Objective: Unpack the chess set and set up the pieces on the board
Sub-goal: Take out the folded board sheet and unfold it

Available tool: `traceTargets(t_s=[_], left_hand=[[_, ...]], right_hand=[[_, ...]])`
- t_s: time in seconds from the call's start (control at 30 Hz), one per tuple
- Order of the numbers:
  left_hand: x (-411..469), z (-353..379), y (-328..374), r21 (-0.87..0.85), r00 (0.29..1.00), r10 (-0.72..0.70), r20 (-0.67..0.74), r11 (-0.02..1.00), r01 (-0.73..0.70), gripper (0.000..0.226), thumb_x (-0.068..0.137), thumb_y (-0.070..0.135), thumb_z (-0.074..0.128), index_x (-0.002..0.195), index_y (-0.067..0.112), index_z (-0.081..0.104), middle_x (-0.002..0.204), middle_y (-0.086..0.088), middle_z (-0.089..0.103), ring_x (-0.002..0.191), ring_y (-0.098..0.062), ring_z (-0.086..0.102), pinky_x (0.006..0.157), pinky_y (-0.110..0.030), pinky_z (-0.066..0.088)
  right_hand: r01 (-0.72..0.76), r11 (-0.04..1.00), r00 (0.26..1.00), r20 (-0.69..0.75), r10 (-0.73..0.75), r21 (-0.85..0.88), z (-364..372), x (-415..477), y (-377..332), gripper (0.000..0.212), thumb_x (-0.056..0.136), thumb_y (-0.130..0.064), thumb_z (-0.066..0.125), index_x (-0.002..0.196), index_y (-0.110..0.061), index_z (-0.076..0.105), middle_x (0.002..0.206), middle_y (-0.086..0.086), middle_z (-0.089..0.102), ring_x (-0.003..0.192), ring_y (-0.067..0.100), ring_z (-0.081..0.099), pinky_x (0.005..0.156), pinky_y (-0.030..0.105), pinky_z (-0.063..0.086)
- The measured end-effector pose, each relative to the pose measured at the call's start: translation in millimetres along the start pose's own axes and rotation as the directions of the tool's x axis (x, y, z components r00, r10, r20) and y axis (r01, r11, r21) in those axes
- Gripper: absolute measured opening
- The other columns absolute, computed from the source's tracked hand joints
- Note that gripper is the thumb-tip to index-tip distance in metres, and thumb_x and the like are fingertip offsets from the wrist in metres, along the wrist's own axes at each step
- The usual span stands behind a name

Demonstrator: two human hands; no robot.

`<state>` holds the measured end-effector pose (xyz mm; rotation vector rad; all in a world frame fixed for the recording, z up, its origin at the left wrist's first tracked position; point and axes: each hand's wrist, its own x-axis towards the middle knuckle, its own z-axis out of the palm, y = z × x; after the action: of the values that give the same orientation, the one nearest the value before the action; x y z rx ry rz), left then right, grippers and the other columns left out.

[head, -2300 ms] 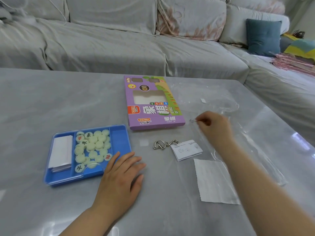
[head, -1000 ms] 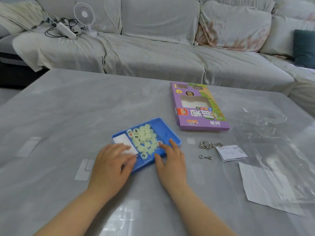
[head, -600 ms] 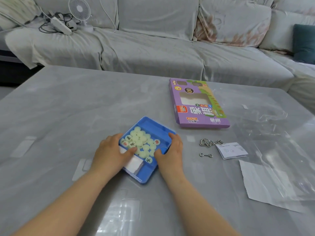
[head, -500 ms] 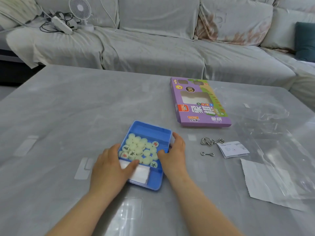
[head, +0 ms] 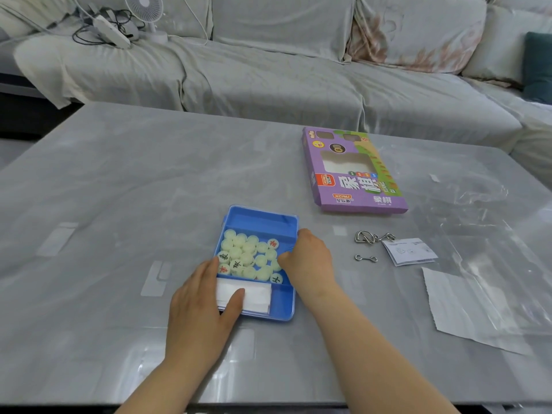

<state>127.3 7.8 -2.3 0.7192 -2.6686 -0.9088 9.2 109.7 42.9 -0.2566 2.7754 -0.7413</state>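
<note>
Since the earlier frames the tray [head: 260,218] has turned from lying crosswise to pointing away from the person. It has also come to the middle of the tabletop [head: 119,189], and the right hand [head: 310,261] has left the plastic film [head: 490,198] and come to the tray. The tray now sits flat, well back from the near edge of the tabletop. On its left a wide stretch of grey surface carries only some flat tape patches. On its right the metal rings [head: 373,236], the small hook [head: 366,258] and the leaflet [head: 410,253] lie near but apart from it. A torn paper [head: 466,312] lies further right, and the purple box [head: 355,174] lies beyond, not touching the tray. The round pieces [head: 248,258] are crowded in the middle compartment. A folded white sheet [head: 257,294] lies in the near one, and the far one shows only its blue floor. The left hand [head: 203,306] rests at the near left corner with fingers fairly straight along the left wall, its thumb pressing flat on the folded sheet and gripping nothing. The right hand holds the right wall, with curled fingers outside and the thumb reaching inside toward the pieces. Both forearms come in low from the near edge.
</note>
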Motion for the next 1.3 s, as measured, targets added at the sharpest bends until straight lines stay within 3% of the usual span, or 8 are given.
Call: traceTargets(t_s=[0.3,0.4,0.57,0.63,0.73,0.83,1.03,1.3], left_hand=[[1,2,-3,0.017,1.0,0.012,-0.012,1.0,-0.012,0.063,0.09,0.039,0.048,0.143,0.014,0.023,0.146,-0.002,0.03,0.129,-0.018,0.033,0.106,-0.03,0.022],[1,2,-4,0.02,1.0,0.017,-0.008,1.0,-0.016,0.064,0.09,0.038,0.045,0.144,0.016,0.018,0.148,0.001,0.026,0.131,-0.016,0.029,0.107,-0.028,0.02],[1,3,-5,0.016,1.0,0.022,-0.013,1.0,-0.022,0.064,0.09,0.046,0.041,0.143,0.015,0.022,0.146,-0.002,0.03,0.129,-0.019,0.033,0.106,-0.03,0.023],[1,3,-5,0.01,0.999,0.021,-0.028,1.0,-0.02,0.068,0.086,0.05,0.037,0.143,0.014,0.023,0.145,-0.003,0.032,0.128,-0.019,0.034,0.106,-0.031,0.025],[1,2,-4,0.015,1.0,0.012,-0.026,1.0,-0.012,0.065,0.091,0.045,0.042,0.143,0.014,0.02,0.147,-0.002,0.028,0.13,-0.018,0.031,0.106,-0.03,0.022],[1,0,-4,0.028,1.0,0.007,0.011,1.0,-0.008,0.066,0.09,0.041,0.042,0.144,0.017,0.015,0.149,0.001,0.023,0.131,-0.015,0.027,0.107,-0.027,0.02],[1,-1,-3,0.13,0.999,0.039,0.019,0.991,-0.041,0.078,0.077,0.06,0.034,0.136,0.009,0.038,0.14,-0.01,0.04,0.122,-0.021,0.036,0.098,-0.039,0.038],[-7,18,28,0.334,0.982,0.144,0.122,0.926,-0.177,0.09,0.054,0.077,0.034,0.117,0.016,0.051,0.118,-0.015,0.061,0.114,-0.032,0.042,0.093,-0.049,0.021]], right_hand=[[-0.022,0.999,0.999,0.047,0.02,0.041,-6,2,3,0.003,0.083,-0.009,0.051,0.085,-0.007,0.049,0.086,0.007,0.057,0.077,0.021,0.043,0.055,0.024,0.031],[0.004,0.99,0.985,0.169,0.02,-0.139,-21,11,-2,0.034,0.085,-0.011,0.053,0.061,-0.013,0.03,0.076,0.003,0.048,0.076,0.021,0.044,0.045,0.017,0.026],[0.138,0.91,0.967,0.253,-0.037,-0.392,-17,18,-19,0.035,0.089,-0.007,0.048,0.058,-0.01,0.03,0.068,0.003,0.04,0.057,0.016,0.04,0.045,0.016,0.027],[0.137,0.907,0.969,0.246,-0.039,-0.397,-14,19,-15,0.026,0.091,-0.003,0.042,0.065,-0.008,0.039,0.086,0.011,0.051,0.077,0.022,0.052,0.057,0.02,0.04],[0.045,0.965,0.975,0.222,0.014,-0.259,-19,17,-5,0.007,0.091,-0.004,0.043,0.085,-0.004,0.046,0.121,0.017,0.054,0.11,0.03,0.053,0.084,0.03,0.043],[-0.026,1.0,0.966,0.256,0.024,0.002,-17,19,2,0.036,0.09,-0.005,0.043,0.126,-0.002,0.039,0.119,0.016,0.056,0.106,0.031,0.056,0.086,0.035,0.048],[-0.249,0.871,0.93,0.355,0.093,0.423,-17,11,23,0.014,0.092,-0.003,0.043,0.095,-0.001,0.057,0.064,0.008,0.056,0.05,0.015,0.054,0.04,0.017,0.047],[-0.204,0.753,0.963,0.265,0.041,0.626,-6,1,39,0.021,0.09,-0.006,0.05,0.071,-0.011,0.054,0.051,0.005,0.055,0.032,0.007,0.045,0.035,0.016,0.04]])
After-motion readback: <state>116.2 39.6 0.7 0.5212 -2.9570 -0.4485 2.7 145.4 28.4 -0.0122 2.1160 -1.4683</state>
